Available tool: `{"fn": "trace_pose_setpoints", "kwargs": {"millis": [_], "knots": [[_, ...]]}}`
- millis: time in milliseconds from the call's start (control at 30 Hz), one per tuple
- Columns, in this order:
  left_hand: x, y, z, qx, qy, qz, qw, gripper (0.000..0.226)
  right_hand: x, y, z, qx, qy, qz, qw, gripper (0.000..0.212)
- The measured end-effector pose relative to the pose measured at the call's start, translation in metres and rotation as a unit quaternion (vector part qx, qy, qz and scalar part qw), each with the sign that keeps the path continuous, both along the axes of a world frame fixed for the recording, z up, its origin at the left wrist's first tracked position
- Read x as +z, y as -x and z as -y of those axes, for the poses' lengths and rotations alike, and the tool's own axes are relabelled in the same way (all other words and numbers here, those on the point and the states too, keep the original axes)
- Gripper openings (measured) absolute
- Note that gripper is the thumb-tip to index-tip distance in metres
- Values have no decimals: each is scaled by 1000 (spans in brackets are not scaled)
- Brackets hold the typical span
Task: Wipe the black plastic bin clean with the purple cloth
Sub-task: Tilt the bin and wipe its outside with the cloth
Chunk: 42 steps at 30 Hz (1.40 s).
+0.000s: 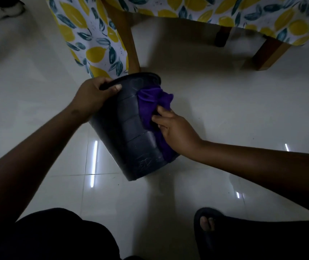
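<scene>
The black plastic bin (131, 132) is tilted on the white tiled floor, its open mouth pointing away from me and its base nearest me. My left hand (93, 94) grips the bin's rim at the upper left, thumb over the edge. The purple cloth (151, 102) is bunched against the bin's right outer wall and trails down toward the base. My right hand (176, 130) presses the cloth onto that wall, fingers closed on it. The inside of the bin is hidden.
A table with wooden legs (131, 45) and a lemon-print tablecloth (86, 40) stands just behind the bin. Another wooden leg (262, 55) is at the right. My sandalled foot (208, 228) and dark-clothed knee (52, 237) are near the bottom edge.
</scene>
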State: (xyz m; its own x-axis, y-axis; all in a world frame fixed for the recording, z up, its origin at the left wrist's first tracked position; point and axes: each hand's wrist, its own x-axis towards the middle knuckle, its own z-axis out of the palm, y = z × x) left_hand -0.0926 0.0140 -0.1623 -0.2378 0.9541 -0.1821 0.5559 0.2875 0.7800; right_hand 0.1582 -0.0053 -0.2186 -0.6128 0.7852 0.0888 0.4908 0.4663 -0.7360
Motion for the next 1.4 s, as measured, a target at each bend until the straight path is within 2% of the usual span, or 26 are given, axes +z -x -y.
{"fn": "trace_pose_setpoints", "kwargs": {"millis": [100, 167, 267, 333, 400, 567, 667, 767, 867, 1000, 1100, 1167, 1267, 1400], "knots": [[-6, -3, 3, 65, -37, 38, 996, 13, -6, -14, 3, -1, -19, -9, 1000, 29], [-5, -9, 3, 67, -60, 54, 994, 12, -9, -23, 12, 1, -34, -10, 999, 29], [1, -17, -1, 67, -101, 63, 991, 10, -10, -34, 31, 59, -101, 44, 992, 38], [4, -15, -4, 77, -103, 71, 989, 12, -9, -31, 41, 108, -119, 86, 983, 54], [6, -13, -5, 79, -88, 91, 989, 13, -2, -18, 38, 84, -83, 55, 991, 62], [10, -14, -5, 44, -50, 96, 993, 13, 15, 5, -35, -57, -58, -38, 996, 53], [7, -13, -4, 55, -59, 97, 992, 8, 8, -6, -68, -82, -1, -47, 996, 54], [-1, -6, -4, 78, -81, 87, 990, 12, -10, -28, -47, -92, 42, -42, 994, 53], [-10, 0, -4, 97, -86, 97, 987, 13, -19, -44, -4, -51, 49, -38, 997, 49], [-13, -7, -9, 115, -94, 89, 985, 16, -20, -44, 26, 86, -52, 9, 995, 48], [-12, -10, -12, 116, -91, 76, 986, 17, -21, -34, 26, 127, -69, 41, 989, 51], [-13, -7, -11, 115, -81, 70, 988, 20, -19, -31, 9, 113, -40, 9, 993, 47], [-12, -1, -8, 98, -63, 70, 991, 19, -14, -29, -29, -4, 25, -32, 999, 51], [-14, -4, -8, 101, -81, 79, 988, 15, -17, -39, -48, -86, 160, -45, 982, 51]]}}
